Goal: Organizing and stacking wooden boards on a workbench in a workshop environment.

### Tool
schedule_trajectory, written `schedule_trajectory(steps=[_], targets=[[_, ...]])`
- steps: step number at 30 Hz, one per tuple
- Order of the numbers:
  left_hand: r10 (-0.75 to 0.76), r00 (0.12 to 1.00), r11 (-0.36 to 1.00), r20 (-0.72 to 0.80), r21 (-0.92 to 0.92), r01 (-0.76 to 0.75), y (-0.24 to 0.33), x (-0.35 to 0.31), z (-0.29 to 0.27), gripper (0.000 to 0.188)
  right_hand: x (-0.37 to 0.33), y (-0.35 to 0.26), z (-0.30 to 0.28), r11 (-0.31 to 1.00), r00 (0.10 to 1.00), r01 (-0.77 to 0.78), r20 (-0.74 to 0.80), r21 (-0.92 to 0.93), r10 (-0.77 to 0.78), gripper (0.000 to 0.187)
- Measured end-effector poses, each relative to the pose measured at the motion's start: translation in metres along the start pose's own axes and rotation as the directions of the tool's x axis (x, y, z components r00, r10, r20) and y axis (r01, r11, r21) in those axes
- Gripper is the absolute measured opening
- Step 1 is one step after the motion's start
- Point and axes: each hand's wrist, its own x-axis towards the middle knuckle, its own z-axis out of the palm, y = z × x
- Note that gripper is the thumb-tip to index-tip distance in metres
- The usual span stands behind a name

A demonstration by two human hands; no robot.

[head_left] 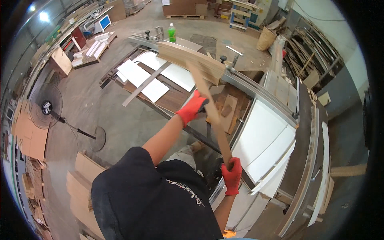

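A long, narrow wooden strip (pixel 216 122) slants in front of me, its far end beside a row of similar wooden strips (pixel 172 53) along the saw table's fence. My left hand (pixel 193 108), in a red glove with a dark palm, is closed on the strip near its middle. Around the near end of the same strip are the fingers of my right hand (pixel 231 177), also gloved in red. Below the strip lies a brown wooden surface (pixel 233 94) with a small offcut (pixel 228 110) on it.
White panels (pixel 149 84) lie on the frame to the left, and a white sliding table (pixel 262 140) is on the right. A metal rail (pixel 260 96) crosses behind, with a green bottle (pixel 172 34) near its far end. A standing fan (pixel 48 108) is at far left; scrap wood (pixel 308 52) fills a rack.
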Motion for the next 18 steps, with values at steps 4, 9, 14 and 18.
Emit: schedule_trajectory(steps=[4,9,14,18], targets=[[0.012,0.989,0.996,-0.15,-0.082,-0.024,-0.031,0.023,-0.106,0.057,0.025,-0.007,0.037,0.912,0.98,-0.154,0.179,0.381,0.09,0.026],[0.048,0.89,0.999,-0.453,0.001,-0.054,-0.056,0.089,-0.186,0.077,0.071,0.047,0.079,0.796,0.873,-0.462,0.361,0.392,0.329,0.033],[-0.014,0.89,0.975,-0.456,-0.203,-0.089,-0.029,0.17,-0.218,0.1,0.174,0.04,0.131,0.706,0.853,-0.518,0.23,0.484,0.468,0.029],[0.049,0.856,0.975,-0.515,-0.163,-0.153,0.0,0.254,-0.238,0.067,0.284,0.028,0.174,0.739,0.869,-0.467,0.095,0.485,0.486,0.015]])
